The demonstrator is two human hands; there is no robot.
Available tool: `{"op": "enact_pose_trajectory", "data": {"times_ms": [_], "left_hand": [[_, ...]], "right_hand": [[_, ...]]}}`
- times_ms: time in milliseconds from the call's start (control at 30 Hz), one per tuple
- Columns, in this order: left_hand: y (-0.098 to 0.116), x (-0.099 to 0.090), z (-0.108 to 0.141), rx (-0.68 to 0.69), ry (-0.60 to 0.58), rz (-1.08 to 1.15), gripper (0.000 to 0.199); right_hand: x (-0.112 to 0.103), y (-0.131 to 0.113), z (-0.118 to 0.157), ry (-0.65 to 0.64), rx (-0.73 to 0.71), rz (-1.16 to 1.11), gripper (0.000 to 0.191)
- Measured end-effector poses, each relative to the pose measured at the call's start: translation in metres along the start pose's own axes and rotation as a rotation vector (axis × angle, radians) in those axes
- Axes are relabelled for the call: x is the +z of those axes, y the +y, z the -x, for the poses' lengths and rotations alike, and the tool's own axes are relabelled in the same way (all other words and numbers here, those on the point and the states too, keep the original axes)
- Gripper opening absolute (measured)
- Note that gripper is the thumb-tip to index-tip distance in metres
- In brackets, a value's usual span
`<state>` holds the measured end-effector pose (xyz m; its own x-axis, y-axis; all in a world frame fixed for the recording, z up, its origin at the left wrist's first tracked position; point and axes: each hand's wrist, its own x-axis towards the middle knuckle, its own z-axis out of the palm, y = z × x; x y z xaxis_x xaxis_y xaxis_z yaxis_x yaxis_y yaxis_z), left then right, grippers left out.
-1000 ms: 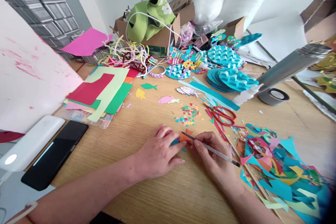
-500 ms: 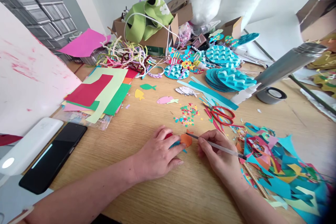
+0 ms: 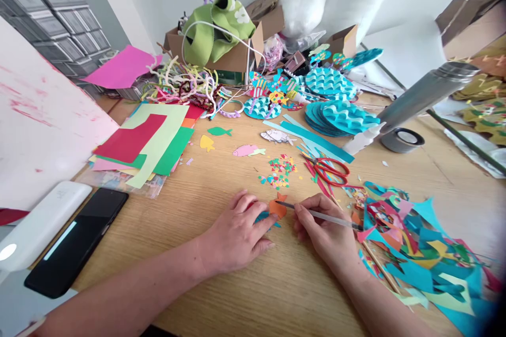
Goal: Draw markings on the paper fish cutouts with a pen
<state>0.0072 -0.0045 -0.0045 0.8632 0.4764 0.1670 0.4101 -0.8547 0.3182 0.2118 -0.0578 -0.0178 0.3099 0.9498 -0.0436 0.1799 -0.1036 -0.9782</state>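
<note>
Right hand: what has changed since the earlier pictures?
The right hand has drawn back slightly to the right, leaving more of the orange paper fish in view. It still holds the pen. The left hand and the scissors stayed put.

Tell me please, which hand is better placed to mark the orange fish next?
Probably the right hand: it holds the pen, its tip at the orange fish. The left hand lies palm down beside it.
</note>
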Motion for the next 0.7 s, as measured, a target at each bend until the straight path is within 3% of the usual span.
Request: {"op": "enact_pose_trajectory", "data": {"times_ms": [700], "left_hand": [[0.0079, 0.0017, 0.0003, 0.060, 0.010, -0.099, 0.048]], "right_hand": [[0.0008, -0.0046, -0.0017, -0.007, 0.019, 0.004, 0.033]]}}
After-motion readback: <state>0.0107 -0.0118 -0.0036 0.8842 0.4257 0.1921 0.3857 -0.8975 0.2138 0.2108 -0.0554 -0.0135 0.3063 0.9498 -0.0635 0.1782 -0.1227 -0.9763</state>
